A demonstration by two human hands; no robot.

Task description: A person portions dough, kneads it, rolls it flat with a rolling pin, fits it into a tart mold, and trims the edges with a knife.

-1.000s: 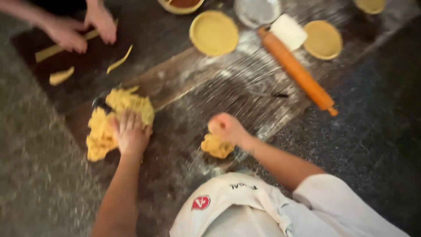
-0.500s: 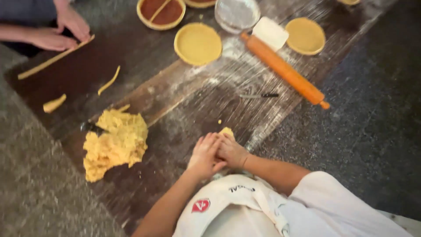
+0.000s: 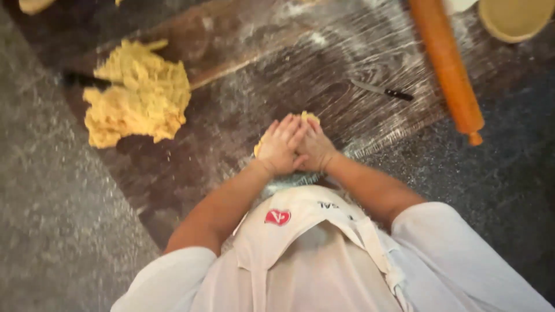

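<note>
My left hand (image 3: 279, 147) and my right hand (image 3: 316, 149) lie side by side, palms down, pressing a small lump of yellow dough (image 3: 309, 117) onto the floured dark wooden board (image 3: 243, 86). Only the far tip and a left edge of that lump show past my fingers. A big rough mass of yellow dough (image 3: 139, 101) lies apart on the board, to the far left of my hands.
An orange wooden rolling pin (image 3: 448, 66) lies slanted at the right. A small black-handled knife (image 3: 383, 91) rests on the board beyond my hands. A round pastry-lined tin (image 3: 515, 18) sits at the top right. Dark speckled stone counter (image 3: 58, 219) surrounds the board.
My left hand left the big dough mass and joined my right hand on the small lump. The view has tilted down and closer, so the other person's hands are out of sight.
</note>
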